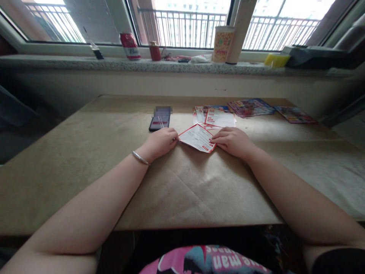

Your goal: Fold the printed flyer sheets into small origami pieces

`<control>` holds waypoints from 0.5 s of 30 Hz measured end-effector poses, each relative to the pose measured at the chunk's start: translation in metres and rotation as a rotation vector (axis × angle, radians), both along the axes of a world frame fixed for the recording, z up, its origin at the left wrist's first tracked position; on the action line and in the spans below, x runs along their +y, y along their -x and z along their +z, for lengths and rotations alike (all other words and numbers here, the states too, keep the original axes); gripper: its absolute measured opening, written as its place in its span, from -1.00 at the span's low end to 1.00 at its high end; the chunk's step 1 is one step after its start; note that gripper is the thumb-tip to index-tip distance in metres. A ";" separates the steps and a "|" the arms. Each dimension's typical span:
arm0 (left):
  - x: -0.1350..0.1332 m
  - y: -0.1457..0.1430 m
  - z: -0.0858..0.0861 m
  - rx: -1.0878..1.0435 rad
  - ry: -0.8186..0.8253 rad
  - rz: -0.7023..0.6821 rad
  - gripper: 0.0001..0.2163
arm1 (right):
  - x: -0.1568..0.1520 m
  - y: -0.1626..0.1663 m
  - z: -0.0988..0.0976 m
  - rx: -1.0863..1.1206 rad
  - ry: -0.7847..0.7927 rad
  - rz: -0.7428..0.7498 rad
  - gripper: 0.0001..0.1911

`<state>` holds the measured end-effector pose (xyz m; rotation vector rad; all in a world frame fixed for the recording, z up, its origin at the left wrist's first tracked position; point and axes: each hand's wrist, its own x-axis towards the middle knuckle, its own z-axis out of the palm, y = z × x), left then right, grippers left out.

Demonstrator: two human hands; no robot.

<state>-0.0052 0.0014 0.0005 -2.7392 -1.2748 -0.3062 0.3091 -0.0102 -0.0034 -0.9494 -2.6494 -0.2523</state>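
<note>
A white printed paper card with a red border point(196, 137) lies slanted between my two hands, low over the tabletop. My left hand point(162, 144), a silver bangle on its wrist, pinches the card's left corner with curled fingers. At the card's right edge, my right hand point(232, 141) grips it with the fingers over the top side; the thumb is hidden. Just beyond the left hand lies a dark phone point(160, 118) with its screen lit. Behind the card are several more red-and-white printed cards point(220, 118), loosely overlapping.
A pile of colourful printed leaflets point(252, 107) lies at the back right of the brown table point(137, 198), with another leaflet stack point(295, 114) beside it. On the stone windowsill point(171, 67) stand a red can point(130, 46), a red bottle point(154, 51) and a patterned paper cup point(222, 45).
</note>
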 end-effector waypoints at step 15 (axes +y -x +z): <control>-0.002 -0.010 -0.005 -0.100 -0.033 0.123 -0.74 | 0.004 0.002 -0.008 0.197 0.194 -0.227 -0.73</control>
